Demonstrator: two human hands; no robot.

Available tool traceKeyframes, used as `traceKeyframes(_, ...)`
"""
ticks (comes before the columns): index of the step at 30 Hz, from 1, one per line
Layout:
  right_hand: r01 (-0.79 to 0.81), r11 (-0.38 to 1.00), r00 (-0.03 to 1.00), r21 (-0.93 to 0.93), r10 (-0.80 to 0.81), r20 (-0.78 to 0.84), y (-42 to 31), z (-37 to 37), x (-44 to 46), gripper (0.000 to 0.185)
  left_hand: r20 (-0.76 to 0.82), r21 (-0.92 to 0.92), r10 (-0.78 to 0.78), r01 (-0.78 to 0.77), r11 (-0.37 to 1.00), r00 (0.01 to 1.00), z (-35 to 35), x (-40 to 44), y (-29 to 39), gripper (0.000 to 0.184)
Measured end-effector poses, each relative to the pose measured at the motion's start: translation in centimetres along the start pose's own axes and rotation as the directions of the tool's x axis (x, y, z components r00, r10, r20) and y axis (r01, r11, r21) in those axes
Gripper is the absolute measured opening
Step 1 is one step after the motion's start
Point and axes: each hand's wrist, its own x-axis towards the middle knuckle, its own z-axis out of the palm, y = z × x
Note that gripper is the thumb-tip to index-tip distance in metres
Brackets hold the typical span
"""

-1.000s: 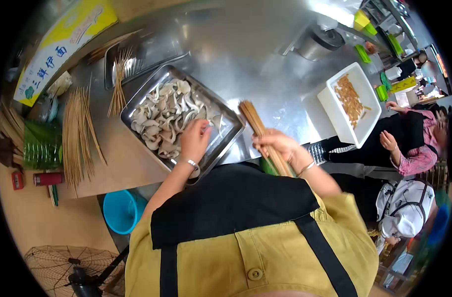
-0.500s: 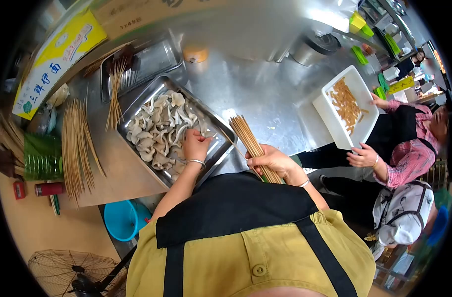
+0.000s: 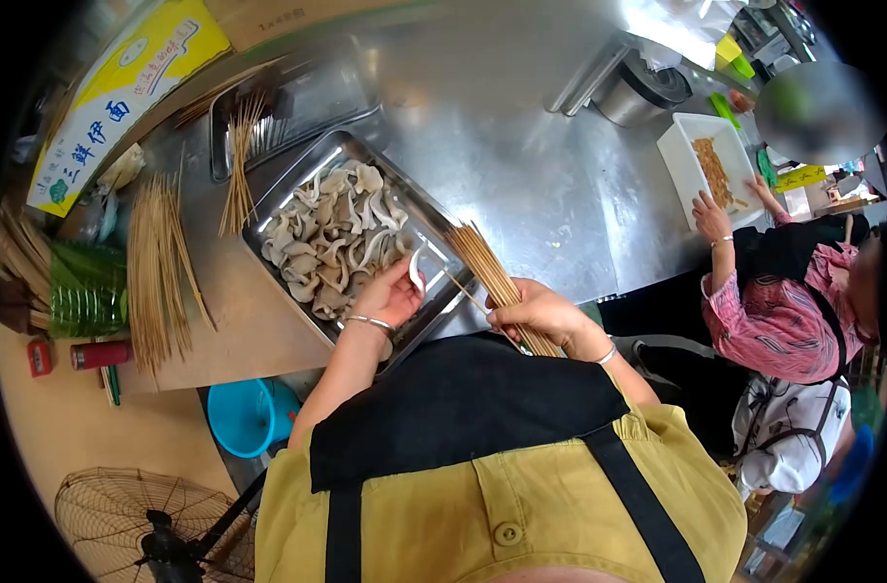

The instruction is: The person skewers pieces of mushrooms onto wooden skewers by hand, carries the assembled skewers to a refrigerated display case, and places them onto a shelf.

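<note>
My left hand [image 3: 389, 293] is closed on a pale oyster mushroom [image 3: 417, 270], held upright between thumb and fingers over the near corner of a metal tray [image 3: 336, 136]. A heap of oyster mushroom pieces [image 3: 336, 228] lies in that tray. My right hand [image 3: 542, 315] grips a bundle of bamboo skewers [image 3: 489, 264], tips pointing away from me. A single skewer [image 3: 465, 291] sticks out from this hand toward the mushroom; whether its tip touches the mushroom I cannot tell.
Loose skewers [image 3: 156, 282] lie at the left, and more rest over a second metal tray [image 3: 307, 107]. A blue bucket [image 3: 244, 418] and a fan [image 3: 156, 525] stand below. At right, a person's hands [image 3: 713, 225] touch a white tub [image 3: 678, 160] of brown strips.
My left hand has lifted a mushroom off the heap, near the skewer in my right hand. The other person has moved the white tub farther back onto the table.
</note>
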Motion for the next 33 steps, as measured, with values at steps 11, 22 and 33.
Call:
traceKeyframes(11,0.057,0.998,0.998,-0.020,-0.058,-0.036,-0.9,2.9,-2.3,0.024,0.204,0.088,0.240,-0.262,0.961,0.949,3.2,-4.4,0.2,0.013)
traceKeyframes(22,0.078,0.991,0.997,-0.107,-0.080,-0.013,-1.3,4.6,-2.5,0.025,0.281,0.335,0.478,-0.552,0.764,0.832,4.1,-7.9,1.5,0.036)
traceKeyframes(33,0.081,0.990,0.997,-0.117,-0.082,-0.006,-0.9,5.0,-2.7,0.025,0.240,0.317,0.533,-0.584,0.747,0.812,4.2,-8.8,0.9,0.028)
